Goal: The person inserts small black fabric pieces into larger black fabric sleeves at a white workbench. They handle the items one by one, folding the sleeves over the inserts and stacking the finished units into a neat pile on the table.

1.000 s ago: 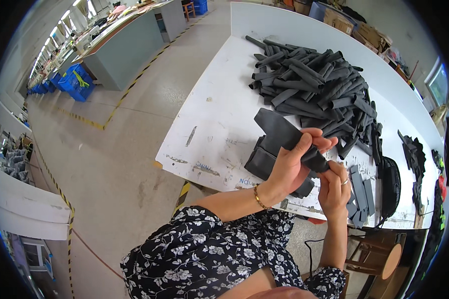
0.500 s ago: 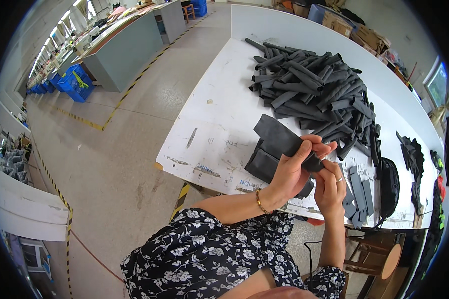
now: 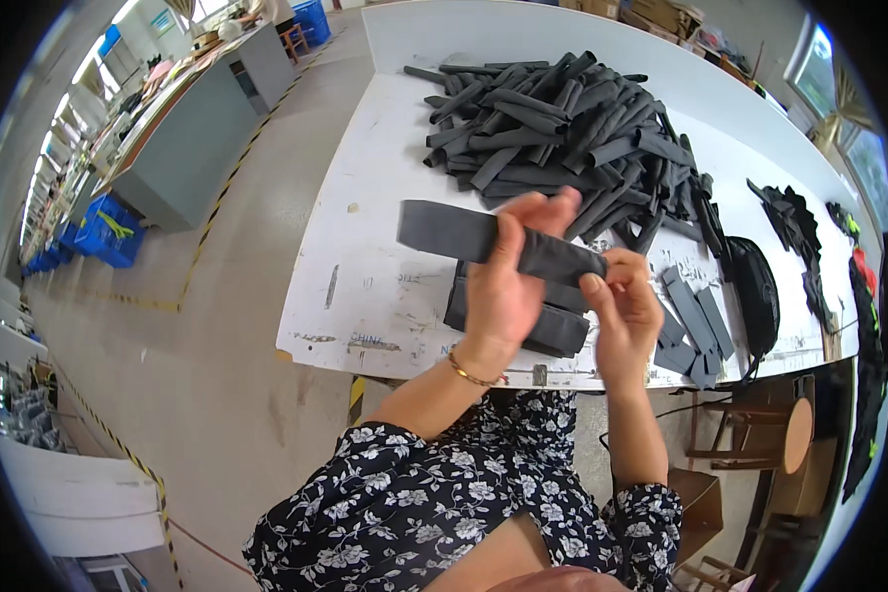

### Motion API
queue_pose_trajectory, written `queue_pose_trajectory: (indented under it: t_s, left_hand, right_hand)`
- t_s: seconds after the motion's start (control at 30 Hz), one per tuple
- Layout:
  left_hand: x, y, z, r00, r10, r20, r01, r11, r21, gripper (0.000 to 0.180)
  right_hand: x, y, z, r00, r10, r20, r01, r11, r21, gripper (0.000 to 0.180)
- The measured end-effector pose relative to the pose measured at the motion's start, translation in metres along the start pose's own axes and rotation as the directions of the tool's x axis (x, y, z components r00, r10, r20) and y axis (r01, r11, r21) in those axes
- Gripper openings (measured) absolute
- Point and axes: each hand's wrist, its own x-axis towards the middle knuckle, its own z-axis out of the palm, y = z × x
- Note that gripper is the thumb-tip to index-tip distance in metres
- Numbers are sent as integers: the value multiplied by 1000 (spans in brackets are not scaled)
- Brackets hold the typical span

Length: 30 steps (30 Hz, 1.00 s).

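Observation:
A flat dark grey fabric strip (image 3: 449, 229) stretches across both hands above the table. My left hand (image 3: 503, 301) grips it around the middle, thumb on top and the other fingers partly hidden behind. At the strip's right end, my right hand (image 3: 627, 321) pinches it between thumb and fingers. Beneath the hands, near the table's front edge, lie folded dark fabric pieces (image 3: 557, 333), partly covered by my left hand. Beyond them rises a big heap of rolled dark grey fabric tubes (image 3: 553, 138).
Flat grey strips (image 3: 696, 316) lie to the right on the white table (image 3: 350, 257), beside a black pouch (image 3: 755, 291). Black fabric pieces (image 3: 794, 232) lie farther right. A wooden stool (image 3: 794, 434) stands below the right edge. Blue crates (image 3: 109, 232) are on the floor at far left.
The fabric strip has swung from slanting to nearly level and is stretched straighter between my hands. Both hands have shifted slightly left and up, and the view has turned.

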Motion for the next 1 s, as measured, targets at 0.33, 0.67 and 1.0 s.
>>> queue_pose_trajectory:
  t_s: [0.33,0.67,1.0]
  left_hand:
    - [8,10,-27,973,28,227,-82,969,234,59]
    - [-6,46,-75,988,76,-135,-36,959,283,18]
    - [2,47,-74,923,327,-204,-80,679,729,16]
  right_hand:
    - [6,-11,-20,937,-339,88,349,878,-327,15]
    - [9,-6,-29,866,-470,173,499,783,-373,21]
    - [12,6,-33,976,207,71,-198,973,-118,10]
